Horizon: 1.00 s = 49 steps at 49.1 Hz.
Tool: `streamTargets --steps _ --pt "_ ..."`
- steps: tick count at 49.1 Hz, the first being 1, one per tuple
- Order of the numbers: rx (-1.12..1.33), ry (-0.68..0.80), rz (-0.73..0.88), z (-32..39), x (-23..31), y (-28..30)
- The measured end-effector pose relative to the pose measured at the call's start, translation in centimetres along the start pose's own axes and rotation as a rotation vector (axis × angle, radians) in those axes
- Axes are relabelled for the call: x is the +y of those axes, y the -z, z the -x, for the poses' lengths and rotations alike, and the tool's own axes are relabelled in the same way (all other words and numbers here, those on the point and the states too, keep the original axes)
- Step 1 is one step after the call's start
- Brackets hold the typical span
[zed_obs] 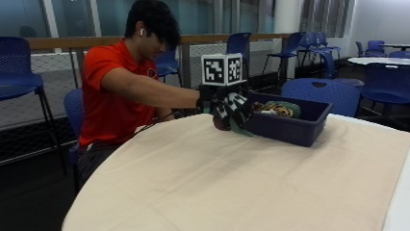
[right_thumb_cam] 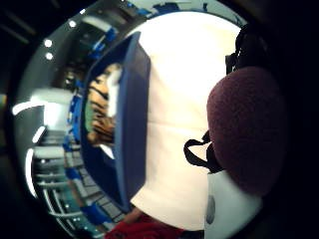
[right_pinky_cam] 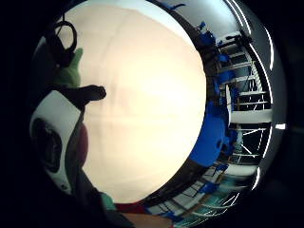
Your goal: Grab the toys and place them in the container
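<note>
Person in red shirt [zed_obs: 112,91] sits at far edge of table [zed_obs: 256,183] w/ beige cloth; right hand [zed_obs: 227,108] in black glove is raised just above tabletop, right beside near wall of blue container [zed_obs: 295,126]; fingers curled round a soft toy [zed_obs: 225,122], maroon & green parts showing under the palm; thumb-side view has the maroon plush [right_thumb_cam: 246,129] close against the palm; container sits toward table's far right edge; inside it a striped tiger-like toy [right_thumb_cam: 102,112] plus a green one [zed_obs: 282,107].
</note>
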<state>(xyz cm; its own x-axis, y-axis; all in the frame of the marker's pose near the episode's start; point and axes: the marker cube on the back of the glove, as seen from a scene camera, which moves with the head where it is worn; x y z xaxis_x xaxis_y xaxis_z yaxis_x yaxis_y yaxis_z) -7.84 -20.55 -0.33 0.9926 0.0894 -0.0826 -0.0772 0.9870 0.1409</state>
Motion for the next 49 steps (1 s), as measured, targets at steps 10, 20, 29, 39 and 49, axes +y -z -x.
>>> streamTargets --steps 10,20,29,39,49 --pt "-0.053 0.060 -0.048 3.2 1.0 5.3" --pt "-0.090 0.197 -0.060 9.6 2.3 8.0" --pt "-0.079 0.487 -0.110 17.4 3.5 10.6" --pt "-0.089 0.411 -0.104 23.3 3.0 11.8" --pt "0.018 0.496 0.008 23.5 2.7 8.5"
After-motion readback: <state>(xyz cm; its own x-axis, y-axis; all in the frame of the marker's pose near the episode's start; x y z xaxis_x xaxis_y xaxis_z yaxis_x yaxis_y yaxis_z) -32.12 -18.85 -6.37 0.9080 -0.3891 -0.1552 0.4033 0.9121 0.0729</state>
